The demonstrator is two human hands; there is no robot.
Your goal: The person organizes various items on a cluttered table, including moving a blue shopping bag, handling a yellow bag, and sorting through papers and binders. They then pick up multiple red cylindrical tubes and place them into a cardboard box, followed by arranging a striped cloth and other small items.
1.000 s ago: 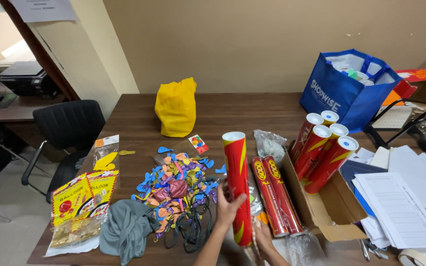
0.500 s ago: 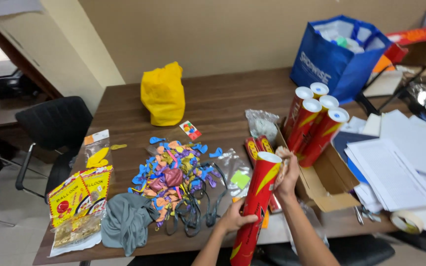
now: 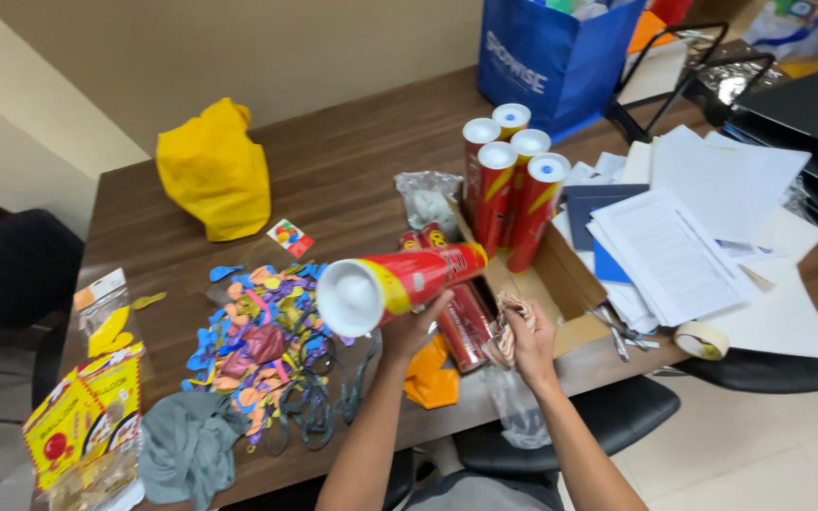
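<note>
**Tube held level across your body, crumpled wrap in the other hand**

Your left hand (image 3: 416,326) has its grip closed from below around the red and yellow tube (image 3: 400,284), about midway along it. The tube's long axis runs nearly level, its white capped end pointing left of the grip and toward you, its far end pointing right and away, over the open cardboard box (image 3: 560,284). It is lifted clear of the table (image 3: 352,170).

Your right hand (image 3: 527,331) sits just right of that grip, fingers curled shut on a crumpled clear wrapper (image 3: 504,326). It is the nearer hand to the tube's far end; the left is nearer the capped end.

Directly under the tube, two more red tubes (image 3: 461,317) lie flat on the table, beside the box. Beyond and right of the grip, five tubes stand upright (image 3: 508,170) in the box, close to the held tube's far end, so a swing that way would meet them. Left of the grip lies a heap of loose balloons (image 3: 257,331) with dark cords, and below it an orange scrap (image 3: 428,378) at the table edge. Papers (image 3: 693,237) and a tape roll (image 3: 701,339) lie well to the right.
</note>
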